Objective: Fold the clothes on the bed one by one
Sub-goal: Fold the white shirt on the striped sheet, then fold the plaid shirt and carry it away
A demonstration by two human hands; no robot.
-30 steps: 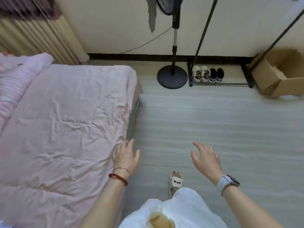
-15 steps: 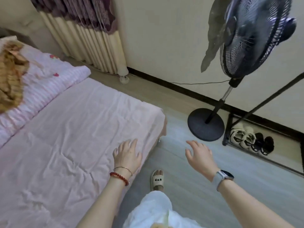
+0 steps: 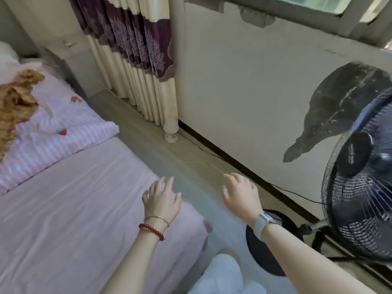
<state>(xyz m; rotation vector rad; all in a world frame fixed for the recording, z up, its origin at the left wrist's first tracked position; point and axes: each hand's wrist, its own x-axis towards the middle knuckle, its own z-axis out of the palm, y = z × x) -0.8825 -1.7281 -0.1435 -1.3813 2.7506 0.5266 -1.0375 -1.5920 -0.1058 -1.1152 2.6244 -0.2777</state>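
The bed [image 3: 70, 209], covered in a pale pink sheet, fills the left half of the view. An orange-brown crumpled garment [image 3: 14, 102] lies at the far left on a pink striped quilt [image 3: 63, 134]. My left hand [image 3: 161, 198] hovers over the bed's right edge with fingers spread, holding nothing. Over the floor to the right of the bed, my right hand [image 3: 241, 196] hangs with fingers loosely spread and empty. A watch sits on that wrist.
A standing fan [image 3: 358, 209] with a dark cloth draped over it stands at the right, its round base [image 3: 265, 247] near my right forearm. A power cord runs along the wall. Curtains [image 3: 135, 60] hang at the back.
The view has swung up and left, bringing the striped quilt and orange garment further into view. Both hands stay open and extended forward, holding nothing.
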